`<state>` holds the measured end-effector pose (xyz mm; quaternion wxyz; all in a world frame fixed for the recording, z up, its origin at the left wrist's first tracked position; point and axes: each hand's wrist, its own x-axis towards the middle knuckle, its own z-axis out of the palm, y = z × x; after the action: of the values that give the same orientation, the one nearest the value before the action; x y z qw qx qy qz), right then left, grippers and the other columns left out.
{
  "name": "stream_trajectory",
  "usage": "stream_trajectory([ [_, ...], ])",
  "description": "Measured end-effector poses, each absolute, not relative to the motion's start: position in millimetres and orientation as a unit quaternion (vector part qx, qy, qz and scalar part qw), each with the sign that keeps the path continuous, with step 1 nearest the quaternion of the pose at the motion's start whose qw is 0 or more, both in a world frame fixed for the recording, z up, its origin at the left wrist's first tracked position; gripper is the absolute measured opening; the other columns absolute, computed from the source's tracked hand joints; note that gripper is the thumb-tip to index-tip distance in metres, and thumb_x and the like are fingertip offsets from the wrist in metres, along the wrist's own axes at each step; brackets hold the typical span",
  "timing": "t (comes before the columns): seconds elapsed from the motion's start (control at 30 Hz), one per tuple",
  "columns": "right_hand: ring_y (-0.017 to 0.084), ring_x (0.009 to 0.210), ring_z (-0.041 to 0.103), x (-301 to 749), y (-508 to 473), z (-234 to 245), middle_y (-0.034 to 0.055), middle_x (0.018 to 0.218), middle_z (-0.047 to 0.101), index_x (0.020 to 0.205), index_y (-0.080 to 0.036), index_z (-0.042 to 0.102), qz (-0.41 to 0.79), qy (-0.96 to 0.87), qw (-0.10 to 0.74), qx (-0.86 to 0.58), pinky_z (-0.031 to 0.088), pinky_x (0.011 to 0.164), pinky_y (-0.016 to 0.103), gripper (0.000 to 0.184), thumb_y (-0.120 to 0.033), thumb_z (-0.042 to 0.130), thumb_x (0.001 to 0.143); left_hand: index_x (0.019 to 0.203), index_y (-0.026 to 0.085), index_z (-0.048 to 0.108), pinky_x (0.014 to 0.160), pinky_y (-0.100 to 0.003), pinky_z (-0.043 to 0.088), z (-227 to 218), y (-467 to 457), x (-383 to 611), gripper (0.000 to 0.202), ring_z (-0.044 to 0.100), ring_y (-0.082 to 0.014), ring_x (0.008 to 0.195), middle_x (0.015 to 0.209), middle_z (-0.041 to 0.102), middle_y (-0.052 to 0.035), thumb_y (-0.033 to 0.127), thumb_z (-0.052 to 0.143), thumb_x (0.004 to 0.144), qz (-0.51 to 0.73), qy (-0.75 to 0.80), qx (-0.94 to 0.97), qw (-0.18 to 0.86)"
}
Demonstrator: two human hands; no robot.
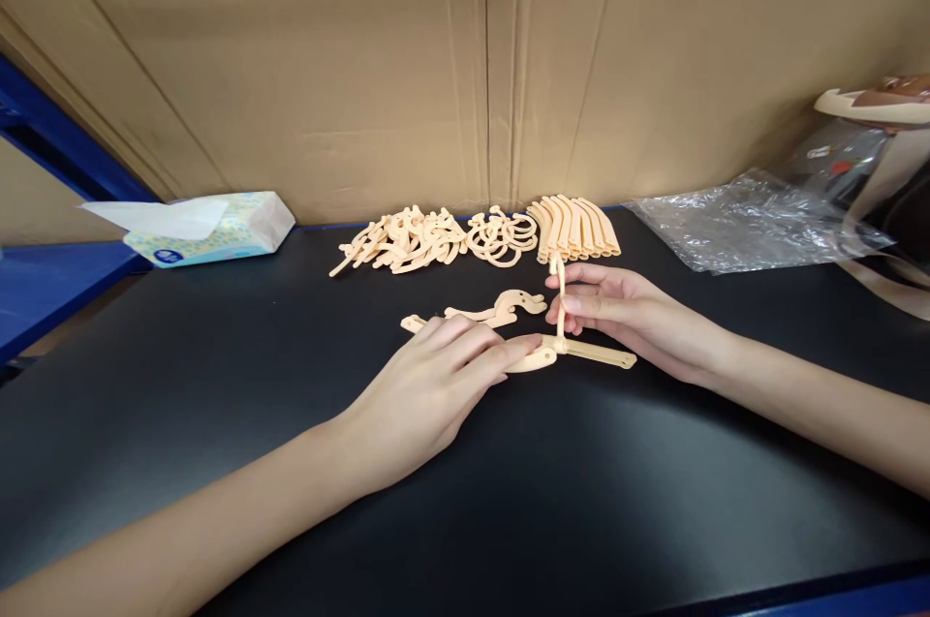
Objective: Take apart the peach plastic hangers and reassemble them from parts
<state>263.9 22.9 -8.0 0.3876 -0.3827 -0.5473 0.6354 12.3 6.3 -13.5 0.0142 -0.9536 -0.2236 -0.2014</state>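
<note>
Pinched between the thumb and fingers of my right hand (617, 312) is a beige plastic hanger hook (561, 293), standing upright with its curved end at the top. Its base meets a flat joint where a slotted beige hanger arm (603, 354) sticks out to the right. My left hand (436, 385) bears down on the rounded left-hand hanger arm (534, 361), its fingers covering much of it. Just behind my left hand lies a separate beige hanger piece (509, 305) with a curved end, partly hidden by my fingers.
Along the back of the black table (349, 520) are a heap of small beige pieces (414, 239), a pile of hooks (501, 237) and a stack of curved arms (577, 228). A tissue pack (218, 225) sits at back left, crumpled clear plastic (756, 220) at back right. Cardboard (363, 65) stands behind.
</note>
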Motion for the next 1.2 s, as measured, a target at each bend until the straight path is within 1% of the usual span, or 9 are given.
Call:
stream_trajectory([
  [0.07,0.010,0.075,0.057,264,23,-8,-0.0012,0.081,0.068,0.102,-0.022,0.064,0.635,-0.547,0.387,-0.385,0.044,0.077,0.027,0.024,-0.034,0.074,0.083,0.135,0.017,0.046,0.086,-0.030,0.039,-13,6,13,0.042,0.050,-0.0183,0.096,0.105,0.062,-0.0023,0.004,0.047,0.096,-0.204,-0.227,-0.952,0.017],
  [0.23,0.011,0.074,0.055,263,22,-7,-0.0012,0.077,0.066,0.098,-0.020,0.062,0.626,-0.556,0.382,-0.392,0.043,0.079,0.029,0.024,-0.035,0.074,0.082,0.136,0.017,0.046,0.088,-0.031,0.039,-15,7,13,0.044,0.051,-0.0181,0.094,0.104,0.063,-0.0024,0.001,0.047,0.095,-0.209,-0.226,-0.951,0.027],
  [0.43,0.011,0.074,0.052,265,21,-10,-0.0025,0.075,0.064,0.091,-0.020,0.061,0.615,-0.557,0.385,-0.404,0.041,0.081,0.028,0.022,-0.034,0.075,0.081,0.136,0.017,0.047,0.081,-0.028,0.041,-14,7,13,0.043,0.052,-0.0174,0.093,0.101,0.065,-0.0024,0.002,0.046,0.095,-0.217,-0.215,-0.952,0.029],
  [0.63,0.012,0.074,0.051,263,21,-10,-0.0017,0.075,0.065,0.089,-0.020,0.061,0.593,-0.564,0.386,-0.427,0.040,0.078,0.029,0.026,-0.037,0.078,0.077,0.135,0.017,0.050,0.081,-0.028,0.043,-13,5,12,0.041,0.055,-0.0163,0.096,0.103,0.068,-0.0030,0.004,0.042,0.097,-0.212,-0.224,-0.951,0.034],
  [0.77,0.013,0.074,0.053,262,20,-8,-0.0007,0.074,0.068,0.087,-0.021,0.062,0.590,-0.568,0.383,-0.427,0.040,0.079,0.030,0.025,-0.037,0.078,0.077,0.134,0.017,0.051,0.083,-0.028,0.045,-12,5,12,0.039,0.056,-0.0164,0.096,0.103,0.068,-0.0035,0.005,0.043,0.098,-0.219,-0.220,-0.950,0.023],
  [0.93,0.013,0.072,0.054,262,20,-7,-0.0015,0.071,0.067,0.084,-0.021,0.060,0.598,-0.569,0.386,-0.413,0.041,0.077,0.029,0.024,-0.035,0.078,0.077,0.136,0.017,0.049,0.087,-0.029,0.044,-16,5,11,0.040,0.056,-0.0173,0.100,0.105,0.067,-0.0051,0.005,0.042,0.098,-0.233,-0.203,-0.951,0.015],
  [1.03,0.012,0.071,0.055,259,19,-8,-0.0026,0.071,0.065,0.081,-0.021,0.059,0.576,-0.570,0.400,-0.428,0.041,0.075,0.028,0.024,-0.033,0.079,0.075,0.138,0.017,0.047,0.087,-0.029,0.044,-17,5,11,0.040,0.056,-0.0175,0.099,0.105,0.067,-0.0053,0.007,0.041,0.100,-0.239,-0.206,-0.949,0.005],
  [1.13,0.013,0.071,0.057,254,16,-8,-0.0029,0.072,0.063,0.078,-0.020,0.057,0.569,-0.586,0.379,-0.436,0.042,0.070,0.028,0.027,-0.028,0.081,0.070,0.141,0.020,0.043,0.082,-0.028,0.045,-16,4,13,0.044,0.056,-0.0165,0.097,0.106,0.066,-0.0042,0.007,0.041,0.099,-0.264,-0.227,-0.937,0.001],
  [1.2,0.014,0.071,0.057,252,15,-9,-0.0026,0.073,0.062,0.078,-0.020,0.056,0.578,-0.591,0.365,-0.429,0.042,0.068,0.028,0.026,-0.027,0.080,0.071,0.142,0.022,0.043,0.083,-0.028,0.045,-15,3,13,0.046,0.056,-0.0163,0.099,0.109,0.066,-0.0036,0.006,0.042,0.099,-0.264,-0.231,-0.937,-0.001],
])
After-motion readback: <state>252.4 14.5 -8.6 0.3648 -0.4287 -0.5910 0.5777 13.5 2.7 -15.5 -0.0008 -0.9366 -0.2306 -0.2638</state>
